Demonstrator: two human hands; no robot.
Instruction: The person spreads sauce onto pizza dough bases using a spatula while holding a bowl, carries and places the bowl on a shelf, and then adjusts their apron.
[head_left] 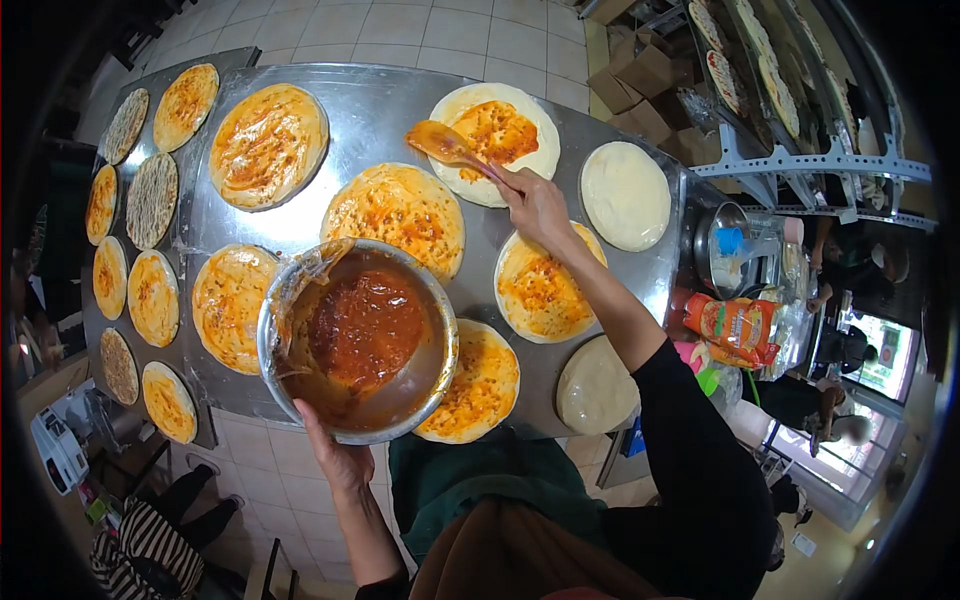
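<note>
Brown cloth (500, 560) of the wearer's clothing lies closest, at the lower edge of view. Just beyond it, a metal bowl (400, 388) of red-orange sauce (365, 325) stands over the table's near edge, partly hiding the dough rounds behind it. Left hand (342, 462) holds the bowl from its near left side, thumb against the outer wall; the remaining fingers are hidden, apparently beneath. Risk noted: with one hand seen at one side, a slack wrist could let the bowl tip and spill sauce over the edge.

Farther out, the right hand (540, 205) is closed around the handle of a sauce-coated spoon (445, 145). The forearm reaches diagonally across the table, above a sauced round (548, 290); in my judgement, a lowered forearm could smear that surface. The spoon's head projects past the left edge of a partly sauced round (515, 135); contact cannot be confirmed. Drips off the round are possible from that overhang.

A plain round (625, 195) lies just right of it on the metal table (380, 110). Beyond stands a rack (770, 165) bearing topped rounds.
</note>
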